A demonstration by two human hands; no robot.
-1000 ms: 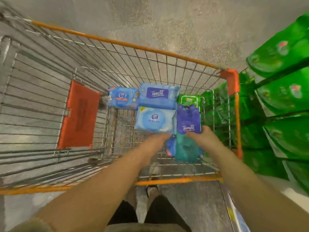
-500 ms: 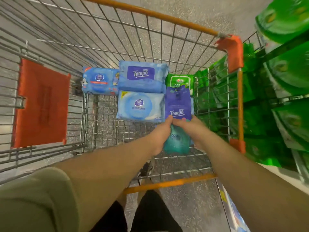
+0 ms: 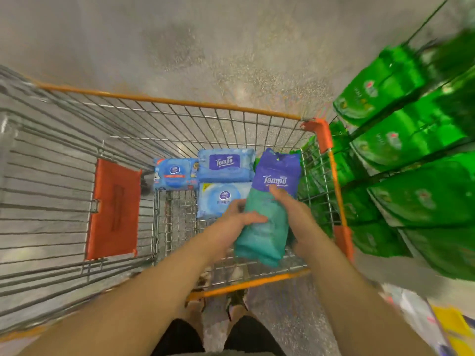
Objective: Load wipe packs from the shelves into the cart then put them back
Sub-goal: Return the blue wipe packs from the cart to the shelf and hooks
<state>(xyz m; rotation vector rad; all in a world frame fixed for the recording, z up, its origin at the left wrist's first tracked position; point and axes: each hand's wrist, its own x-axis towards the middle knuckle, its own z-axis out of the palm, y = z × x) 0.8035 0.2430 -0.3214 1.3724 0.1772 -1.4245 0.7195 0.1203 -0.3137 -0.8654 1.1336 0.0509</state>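
Both hands are on the purple and teal pack (image 3: 267, 209) and we have it held above the cart (image 3: 164, 100), over its right side. Our left hand (image 3: 236, 220) wraps the pack's left edge, thumb laid across the teal face and fingers curled behind it. Our right hand (image 3: 295, 217) clamps the right edge, thumb pressed onto the front just below the white Tempo lettering, the other fingers hidden under the pack. Neither grip is loose; both are closed tight on the wrapper.

The pack's long axis runs away from us, slightly tilted to the right. The purple end points toward the far rail of the cart, the teal end points back toward our body. Its printed face looks up at us.

Down in the basket, three packs lie flat: a blue Tempo pack (image 3: 226, 164) at the far side, a pale blue pack (image 3: 221, 199) just beside it on our side, touching it, and a darker blue pack (image 3: 174, 174) to the left. The red child seat flap (image 3: 113, 209) sits further left. Green packs (image 3: 411, 140) fill the shelves on our right, blurred.
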